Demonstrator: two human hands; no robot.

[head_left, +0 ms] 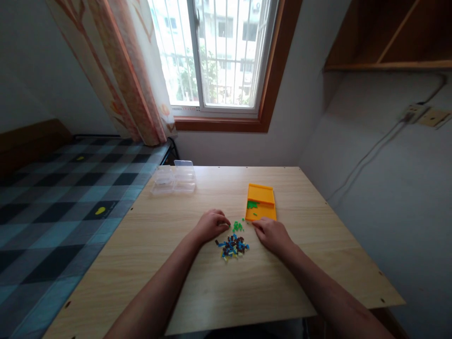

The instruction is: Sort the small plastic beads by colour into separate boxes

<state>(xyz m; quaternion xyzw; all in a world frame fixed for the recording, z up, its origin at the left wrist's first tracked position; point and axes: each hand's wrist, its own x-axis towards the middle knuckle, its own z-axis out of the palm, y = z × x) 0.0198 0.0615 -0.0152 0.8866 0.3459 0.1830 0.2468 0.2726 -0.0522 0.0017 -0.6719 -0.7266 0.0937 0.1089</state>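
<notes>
On the wooden table lies a small cluster of green pieces (238,227), apparently tiny building bricks, between my two hands. My left hand (212,226) rests at its left with curled fingers; a speck of green shows at the fingertips, but what they hold is too small to make out. To the right, my right hand (272,234) is closed, thumb and index finger together beside the tray's near edge, their contents hidden. Just nearer is a mixed pile of blue, brown and pale yellow pieces (233,246). The orange tray (261,193) contains several green pieces (252,205) in its near section.
A clear plastic compartment box (173,182) with a raised lid stands at the table's far left. Left of the table (148,263) is a bed (70,202) with a checked cover. A window (226,56) and a curtain (123,70) are behind; a shelf (391,42) hangs upper right.
</notes>
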